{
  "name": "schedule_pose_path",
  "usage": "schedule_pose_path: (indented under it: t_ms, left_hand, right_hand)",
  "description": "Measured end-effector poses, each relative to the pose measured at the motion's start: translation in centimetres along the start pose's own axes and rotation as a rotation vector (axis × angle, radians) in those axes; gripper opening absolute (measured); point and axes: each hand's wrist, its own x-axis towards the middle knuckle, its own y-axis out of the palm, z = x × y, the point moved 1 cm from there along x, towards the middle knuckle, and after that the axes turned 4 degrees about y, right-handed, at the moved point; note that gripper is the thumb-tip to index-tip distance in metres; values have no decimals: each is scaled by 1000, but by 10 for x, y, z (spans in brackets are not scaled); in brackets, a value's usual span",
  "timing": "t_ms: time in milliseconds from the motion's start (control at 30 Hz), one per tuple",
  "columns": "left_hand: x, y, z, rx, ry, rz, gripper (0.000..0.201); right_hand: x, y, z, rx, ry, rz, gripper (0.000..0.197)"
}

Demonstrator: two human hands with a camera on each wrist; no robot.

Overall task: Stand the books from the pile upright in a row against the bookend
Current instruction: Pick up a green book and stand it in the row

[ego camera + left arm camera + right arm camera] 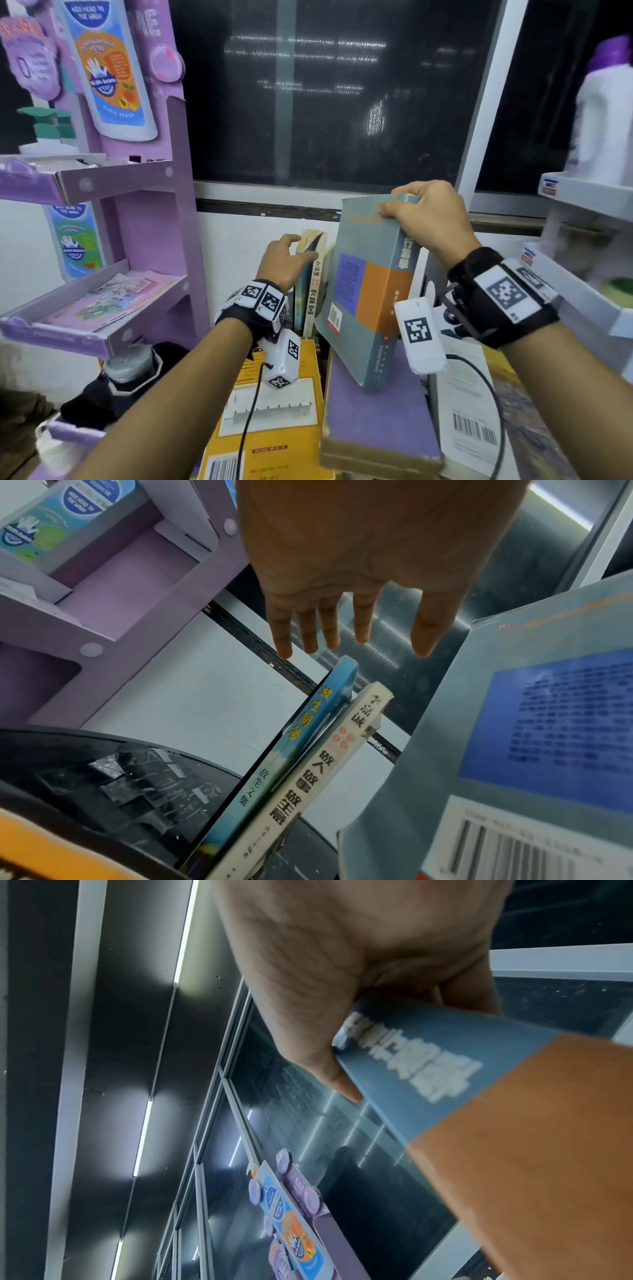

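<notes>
Head view: the right hand [430, 219] grips the top edge of a thick grey book [368, 291] with an orange and purple block on its cover, thumb on the cover and fingers [411, 187] curled over the top. The book is tilted, its lower corner resting on a purple book [376, 421] that lies flat in the pile. Beside that one lies a yellow book [274, 421] with a barcode, and on the other side a white booklet [469, 418], also flat.

Left of the grey book two thin books already stand on end: a blue-spined book [308, 750] and a cream-spined book [329, 767] touching it, both leaning slightly. A thin dark upright edge runs along the blue book's outer side; whether that is the bookend I cannot tell. The left hand [286, 258] reaches to the tops of these two; in the left wrist view its fingers [310, 631] are straight and slightly spread, tips just above the blue spine, holding nothing.

The right wrist view shows the thumb [318, 1053] pressed on the grey book's cover near its spine.

A purple cardboard display shelf [137, 212] stands to the left, a dark window [325, 96] behind.
</notes>
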Motion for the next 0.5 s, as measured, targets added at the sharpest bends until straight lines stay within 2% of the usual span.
schedule_pose_path:
  t_ms: [133, 500]
  left_hand:
    - [11, 8, 2, 31, 13, 0, 59]
    - [30, 33, 8, 103, 13, -8, 64]
  right_hand:
    - [14, 10, -8, -36, 3, -14, 38]
    - [38, 37, -32, -16, 41, -47, 46]
